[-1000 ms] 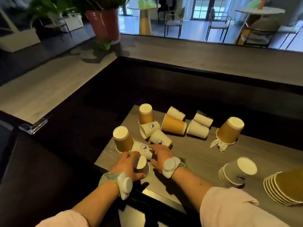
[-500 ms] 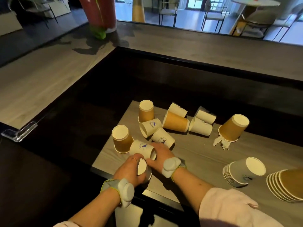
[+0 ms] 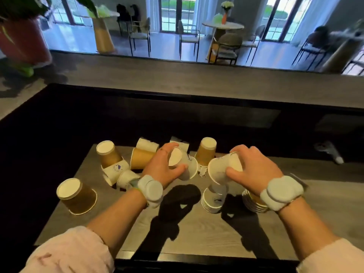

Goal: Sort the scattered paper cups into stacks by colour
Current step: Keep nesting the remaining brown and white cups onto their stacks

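My left hand (image 3: 160, 166) grips a white paper cup (image 3: 184, 164) lifted above the table, its base toward me. My right hand (image 3: 256, 166) holds a second white cup (image 3: 221, 167) upside down just above the stack of white cups (image 3: 213, 199). A stack of yellow cups (image 3: 253, 202) lies right of it, partly hidden by my right wrist. On the left stand or lie several loose cups: a yellow one (image 3: 76, 196) upside down near the front, another yellow one (image 3: 108, 154) behind it, white ones (image 3: 116, 170) on their sides, and a yellow one (image 3: 205, 151) at the back.
The grey wooden table (image 3: 197, 233) is narrow, with a dark drop on its left and a dark wall behind it. A raised wooden counter (image 3: 197, 81) runs along the back. A scrap of torn paper (image 3: 201, 171) lies near the back yellow cup.
Both hands have lifted from the front left of the table, each with a white cup, and moved right. The right hand's cup now hovers over the white stack. The camera has shifted right.
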### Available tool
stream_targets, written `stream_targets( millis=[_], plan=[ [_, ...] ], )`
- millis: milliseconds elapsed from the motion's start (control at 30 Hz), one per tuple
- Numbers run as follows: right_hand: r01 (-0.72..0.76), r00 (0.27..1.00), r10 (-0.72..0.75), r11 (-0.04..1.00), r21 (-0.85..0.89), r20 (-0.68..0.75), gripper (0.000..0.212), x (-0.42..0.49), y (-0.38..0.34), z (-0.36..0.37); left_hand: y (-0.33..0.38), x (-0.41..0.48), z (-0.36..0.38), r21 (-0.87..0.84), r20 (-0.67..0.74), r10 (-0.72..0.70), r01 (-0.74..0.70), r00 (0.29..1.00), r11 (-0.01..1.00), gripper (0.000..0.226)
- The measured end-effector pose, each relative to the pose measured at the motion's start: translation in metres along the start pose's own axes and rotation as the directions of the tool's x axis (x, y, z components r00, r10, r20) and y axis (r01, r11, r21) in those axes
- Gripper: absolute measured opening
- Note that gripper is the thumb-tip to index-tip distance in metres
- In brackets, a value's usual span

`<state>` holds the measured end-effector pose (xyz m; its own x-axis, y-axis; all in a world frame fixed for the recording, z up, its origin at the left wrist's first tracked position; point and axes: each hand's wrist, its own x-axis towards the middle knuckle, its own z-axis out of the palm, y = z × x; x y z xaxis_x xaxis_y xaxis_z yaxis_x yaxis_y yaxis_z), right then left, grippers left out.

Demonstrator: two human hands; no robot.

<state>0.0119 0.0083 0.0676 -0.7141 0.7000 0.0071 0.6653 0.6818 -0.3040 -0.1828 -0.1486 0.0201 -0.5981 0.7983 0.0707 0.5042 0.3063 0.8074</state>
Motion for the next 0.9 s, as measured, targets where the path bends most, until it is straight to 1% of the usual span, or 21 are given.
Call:
stream_targets(
  millis=[100, 167, 233, 333, 400, 467, 500, 533, 567, 600, 633, 667, 700, 733, 800, 900],
  plan=[
    [-0.006, 0.972, 0.006, 1.0, -0.001, 0.233, 0.057, 0.009, 0.018, 0.015, 0.03, 0.013, 0.015, -0.003, -0.015, 0.015, -0.015, 1.0, 1.0, 0.067],
    [0.04, 0.948, -0.047, 0.999, 0.031, 0.314, 0.057, 0.014, 0.013, 0.042, 0.039, 0.015, 0.019, 0.0, -0.017, 0.025, -0.025, 1.0, 1.0, 0.068],
    [0.072, 0.938, -0.096, 0.994, 0.083, 0.334, 0.061, 0.018, 0.016, 0.067, 0.049, 0.014, 0.03, 0.007, -0.017, 0.026, -0.026, 1.0, 1.0, 0.069],
    [-0.009, 0.927, -0.068, 0.979, 0.205, 0.368, 0.076, 0.022, 0.028, 0.098, 0.057, 0.011, 0.048, 0.007, 0.029, 0.007, -0.007, 1.0, 1.0, 0.071],
    [-0.068, 0.928, -0.068, 0.936, 0.346, 0.367, 0.079, 0.022, 0.039, 0.109, 0.057, 0.011, 0.061, 0.039, 0.042, -0.005, 0.003, 0.999, 0.999, 0.071],
    [-0.09, 0.918, -0.127, 0.857, 0.508, 0.377, 0.074, 0.022, 0.052, 0.119, 0.053, 0.011, 0.077, 0.12, 0.08, -0.001, -0.009, 0.997, 0.993, 0.073],
    [-0.082, 0.9, -0.162, 0.85, 0.521, 0.405, 0.073, 0.023, 0.062, 0.125, 0.051, 0.013, 0.088, 0.172, 0.105, -0.001, -0.018, 0.994, 0.985, 0.076],
    [-0.064, 0.879, -0.177, 0.876, 0.478, 0.442, 0.074, 0.023, 0.07, 0.13, 0.047, 0.014, 0.097, 0.223, 0.134, -0.003, -0.027, 0.991, 0.975, 0.077],
    [-0.065, 0.865, -0.154, 0.909, 0.411, 0.477, 0.078, 0.022, 0.077, 0.135, 0.043, 0.015, 0.104, 0.284, 0.169, -0.01, -0.039, 0.985, 0.958, 0.077],
    [-0.083, 0.867, -0.103, 0.935, 0.344, 0.488, 0.078, 0.024, 0.087, 0.139, 0.038, 0.017, 0.113, 0.35, 0.201, -0.035, -0.038, 0.979, 0.936, 0.076],
    [-0.12, 0.882, -0.046, 0.94, 0.318, 0.468, 0.07, 0.025, 0.093, 0.141, 0.032, 0.017, 0.122, 0.403, 0.228, -0.074, -0.025, 0.971, 0.915, 0.076],
    [-0.166, 0.905, 0.011, 0.93, 0.329, 0.425, 0.059, 0.026, 0.096, 0.141, 0.025, 0.017, 0.127, 0.428, 0.244, -0.117, 0.001, 0.963, 0.904, 0.077],
    [-0.194, 0.927, 0.047, 0.909, 0.368, 0.372, 0.051, 0.029, 0.096, 0.138, 0.019, 0.014, 0.132, 0.425, 0.251, -0.168, 0.048, 0.953, 0.904, 0.079],
    [-0.19, 0.95, 0.059, 0.89, 0.416, 0.308, 0.044, 0.032, 0.093, 0.133, 0.012, 0.011, 0.136, 0.409, 0.258, -0.218, 0.098, 0.941, 0.907, 0.082],
    [-0.141, 0.981, 0.052, 0.848, 0.511, 0.185, 0.036, 0.037, 0.082, 0.12, 0.0, 0.004, 0.137, 0.378, 0.279, -0.288, 0.171, 0.916, 0.91, 0.095],
    [0.001, 1.0, -0.012, 0.79, 0.613, 0.014, 0.028, 0.042, 0.053, 0.094, -0.004, 0.0, 0.125, 0.325, 0.279, -0.279, 0.183, 0.919, 0.928, 0.121]
  ],
)
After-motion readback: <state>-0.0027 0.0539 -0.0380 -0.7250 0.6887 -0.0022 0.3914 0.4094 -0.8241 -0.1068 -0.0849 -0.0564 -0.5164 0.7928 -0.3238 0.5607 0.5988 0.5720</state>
